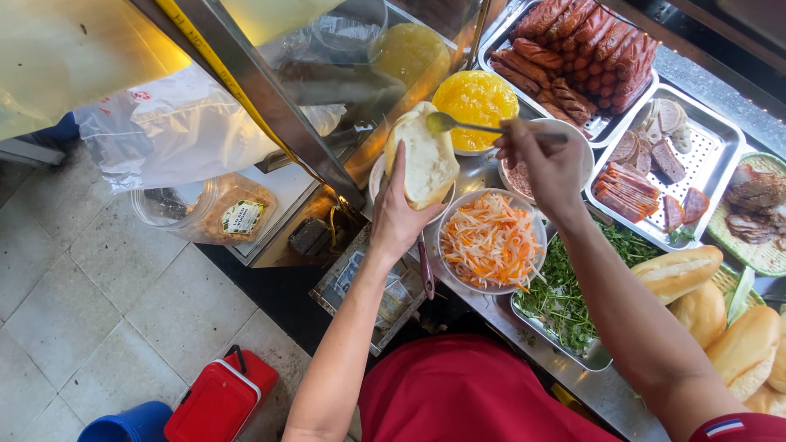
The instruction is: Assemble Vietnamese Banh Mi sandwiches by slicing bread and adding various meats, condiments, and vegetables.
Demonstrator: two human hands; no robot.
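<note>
I see my left hand [399, 214] cupped around the underside of a split roll [426, 160], thumb along its near edge and fingers curled behind it, so the roll stands tilted above a small white dish [378, 182] just under the hand. The roll is pale cream on the cut face, soft and slightly dimpled, with a thin golden crust showing along the rim; it gapes open toward my right hand [544, 164]. That hand pinches the handle of a metal spoon [471, 124] between thumb and fingertips, the other fingers folded in, and the spoon's bowl reaches leftward to touch the roll's upper edge, carrying a small dab of yellow spread. Just beyond the spoon sits a bowl of yellow butter [476, 98], glossy and mounded. Directly below the right hand is a bowl of shredded carrot and white radish [490, 241], and under its wrist a bowl of brown paste [520, 178], partly hidden. To the right of that hand lies a tray of sliced meats [663, 164], further beyond it a tray of sausages [581, 49]. Near the right forearm are green herbs [565, 286] and whole baguettes [679, 270].
</note>
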